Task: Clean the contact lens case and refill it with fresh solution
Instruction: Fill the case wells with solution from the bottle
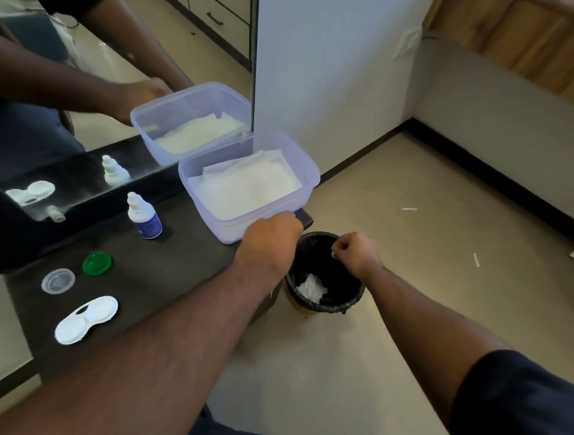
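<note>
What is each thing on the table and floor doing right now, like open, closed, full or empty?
Lens case: open, caps off.
Green cap: off, lying apart on the table.
Clear cap: off, beside the green one.
Solution bottle: upright, capped.
Plastic tub: lidless, holding tissues.
Bin: open, crumpled tissue inside.
Left hand: curled at the tub's edge.
Right hand: curled above the bin.

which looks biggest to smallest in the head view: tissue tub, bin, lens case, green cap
1. tissue tub
2. bin, though it sits lower on the floor, so unsure
3. lens case
4. green cap
</note>
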`<state>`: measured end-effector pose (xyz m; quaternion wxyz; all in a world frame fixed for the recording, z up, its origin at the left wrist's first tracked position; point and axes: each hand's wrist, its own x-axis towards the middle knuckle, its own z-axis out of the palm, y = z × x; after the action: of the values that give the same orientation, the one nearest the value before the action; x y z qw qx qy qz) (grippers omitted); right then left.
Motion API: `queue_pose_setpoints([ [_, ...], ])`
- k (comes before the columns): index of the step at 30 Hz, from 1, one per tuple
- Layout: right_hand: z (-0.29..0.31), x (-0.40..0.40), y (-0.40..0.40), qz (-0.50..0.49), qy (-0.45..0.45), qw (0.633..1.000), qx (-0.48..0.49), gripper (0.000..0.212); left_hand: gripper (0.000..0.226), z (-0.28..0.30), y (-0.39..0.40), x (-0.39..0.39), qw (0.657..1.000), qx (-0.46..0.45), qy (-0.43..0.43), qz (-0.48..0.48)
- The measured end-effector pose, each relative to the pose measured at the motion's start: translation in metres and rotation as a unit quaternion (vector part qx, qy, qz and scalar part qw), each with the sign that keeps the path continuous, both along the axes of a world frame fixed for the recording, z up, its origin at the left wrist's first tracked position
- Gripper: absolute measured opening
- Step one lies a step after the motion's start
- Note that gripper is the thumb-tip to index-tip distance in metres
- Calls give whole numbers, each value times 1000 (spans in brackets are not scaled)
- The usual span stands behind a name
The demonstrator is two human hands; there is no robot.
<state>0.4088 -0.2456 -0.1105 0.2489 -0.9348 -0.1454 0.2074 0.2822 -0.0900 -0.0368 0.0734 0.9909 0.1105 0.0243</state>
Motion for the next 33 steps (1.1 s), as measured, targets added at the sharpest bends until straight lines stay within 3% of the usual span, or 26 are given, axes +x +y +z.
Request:
queue_pose_setpoints([
  [5,38,-40,13,59,-28,997,49,14,33,15,-6,-14,998,-45,29,29],
  [10,67,-75,25,115,-42,989,83,12,30,27,-2,-55,992,-94,37,77],
  [15,102,-124,46,157,-26,966,203,8,19,44,18,-113,992,-47,71,89],
  [19,113,-163,87,184,-17,932,311,17,18,55,60,-156,975,-84,-36,205],
  [23,107,-188,138,181,17,934,308,24,18,73,93,-177,930,-161,-153,292],
  [27,101,-198,171,130,30,941,311,34,19,82,109,-177,899,-214,-229,305],
  [33,99,-193,199,143,33,939,312,40,42,76,123,-155,874,-337,-233,262],
])
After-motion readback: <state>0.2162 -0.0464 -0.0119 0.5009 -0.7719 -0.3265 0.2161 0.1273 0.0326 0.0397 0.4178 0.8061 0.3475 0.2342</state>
